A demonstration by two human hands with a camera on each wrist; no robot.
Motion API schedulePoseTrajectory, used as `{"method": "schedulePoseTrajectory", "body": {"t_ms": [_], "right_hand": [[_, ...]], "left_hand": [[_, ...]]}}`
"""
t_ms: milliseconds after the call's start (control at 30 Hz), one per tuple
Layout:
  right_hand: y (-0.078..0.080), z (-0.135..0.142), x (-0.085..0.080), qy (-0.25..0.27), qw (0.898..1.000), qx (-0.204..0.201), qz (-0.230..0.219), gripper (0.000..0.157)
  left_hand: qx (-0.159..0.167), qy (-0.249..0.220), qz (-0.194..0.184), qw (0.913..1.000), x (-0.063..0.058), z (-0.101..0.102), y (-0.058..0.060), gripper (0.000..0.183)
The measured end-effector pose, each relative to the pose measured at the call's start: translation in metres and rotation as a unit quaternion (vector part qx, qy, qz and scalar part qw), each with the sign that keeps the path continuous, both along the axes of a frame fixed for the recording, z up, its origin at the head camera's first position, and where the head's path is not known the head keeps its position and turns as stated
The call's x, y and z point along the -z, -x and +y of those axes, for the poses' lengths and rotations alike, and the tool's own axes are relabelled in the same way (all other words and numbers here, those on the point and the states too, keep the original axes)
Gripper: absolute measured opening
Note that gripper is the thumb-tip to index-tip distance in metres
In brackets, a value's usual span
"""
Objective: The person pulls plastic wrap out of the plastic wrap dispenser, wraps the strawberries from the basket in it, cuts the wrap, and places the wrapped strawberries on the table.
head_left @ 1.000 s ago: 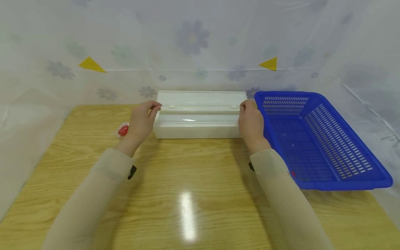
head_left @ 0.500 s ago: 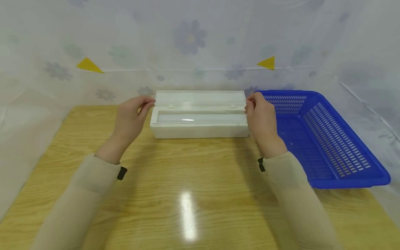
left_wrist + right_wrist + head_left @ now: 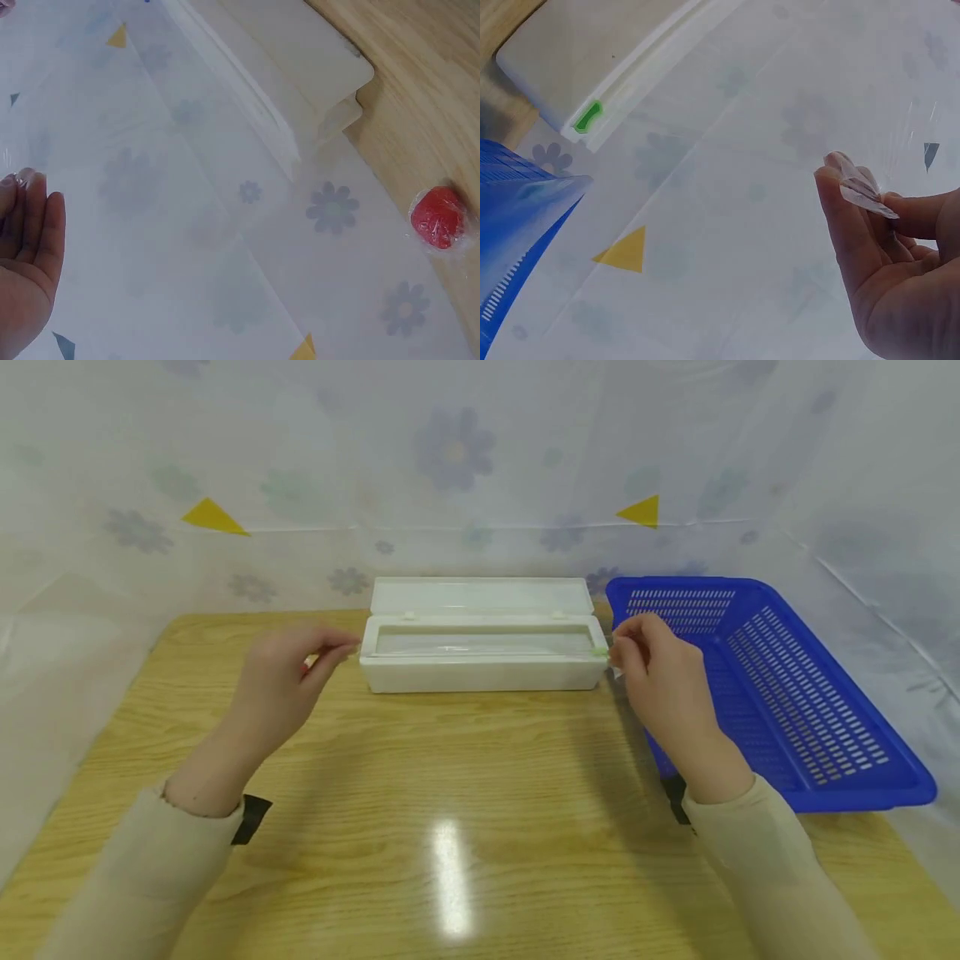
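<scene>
A long white cling film dispenser (image 3: 483, 675) stands at the back of the table, its lid (image 3: 480, 597) tipped back. My left hand (image 3: 277, 689) is just beyond its left end, thumb and fingers pinching a corner of clear cling film. Just past the right end, my right hand (image 3: 667, 693) pinches the opposite corner, where a crumpled bit of film (image 3: 866, 196) shows between thumb and fingers. The film spans between both hands over the dispenser's front. A small green piece (image 3: 588, 117) sits at the dispenser's right end.
A blue plastic basket (image 3: 885, 693) with slotted sides stands on the right, close beside my right hand. A red item wrapped in clear plastic (image 3: 439, 217) lies on the wooden table (image 3: 390, 827) left of the dispenser. Behind hangs a flowered sheet (image 3: 457, 452).
Both hands have come toward me and spread apart, from above the dispenser to just outside its ends. The film is drawn forward with them. My left hand now nearly covers the red item.
</scene>
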State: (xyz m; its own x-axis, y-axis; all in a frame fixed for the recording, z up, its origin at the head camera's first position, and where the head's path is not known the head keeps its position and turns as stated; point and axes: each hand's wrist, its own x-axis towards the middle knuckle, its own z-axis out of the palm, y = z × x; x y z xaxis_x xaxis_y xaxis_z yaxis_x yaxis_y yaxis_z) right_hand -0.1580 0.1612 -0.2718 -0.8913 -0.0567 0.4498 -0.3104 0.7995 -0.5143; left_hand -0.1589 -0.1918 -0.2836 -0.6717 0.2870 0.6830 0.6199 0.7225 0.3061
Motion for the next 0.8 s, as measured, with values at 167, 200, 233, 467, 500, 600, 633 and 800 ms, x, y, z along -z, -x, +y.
{"method": "schedulePoseTrajectory", "body": {"t_ms": [167,200,233,467,500,600,633,800], "right_hand": [[-0.018,0.005,0.003,-0.013,1.0,-0.013,0.0,0.012],[-0.022,0.007,0.005,-0.017,1.0,-0.017,-0.001,0.011],[-0.025,0.008,0.006,-0.021,1.0,-0.022,-0.002,0.01],[-0.047,0.018,0.018,-0.09,0.993,-0.062,-0.037,0.005],[-0.049,0.019,0.02,-0.1,0.991,-0.067,-0.05,0.005],[-0.056,0.021,0.028,-0.125,0.984,-0.084,-0.092,0.006],[-0.058,0.022,0.031,-0.133,0.982,-0.089,-0.103,0.005],[-0.065,0.022,0.047,-0.183,0.968,-0.122,-0.118,0.003]], "left_hand": [[0.045,0.024,0.016,0.9986,0.001,-0.006,-0.017,0.018],[0.058,0.028,0.019,0.9977,0.001,-0.008,-0.019,0.014],[0.071,0.032,0.022,0.9967,0.002,-0.009,-0.022,0.009],[0.145,0.078,-0.023,0.986,0.006,-0.018,-0.035,0.049],[0.156,0.085,-0.034,0.9835,0.007,-0.019,-0.036,0.049],[0.184,0.105,-0.07,0.9747,0.011,-0.019,-0.041,0.025],[0.191,0.11,-0.084,0.9718,0.013,-0.019,-0.042,0.015],[0.194,0.161,-0.221,0.942,0.017,-0.015,-0.05,0.016]]}}
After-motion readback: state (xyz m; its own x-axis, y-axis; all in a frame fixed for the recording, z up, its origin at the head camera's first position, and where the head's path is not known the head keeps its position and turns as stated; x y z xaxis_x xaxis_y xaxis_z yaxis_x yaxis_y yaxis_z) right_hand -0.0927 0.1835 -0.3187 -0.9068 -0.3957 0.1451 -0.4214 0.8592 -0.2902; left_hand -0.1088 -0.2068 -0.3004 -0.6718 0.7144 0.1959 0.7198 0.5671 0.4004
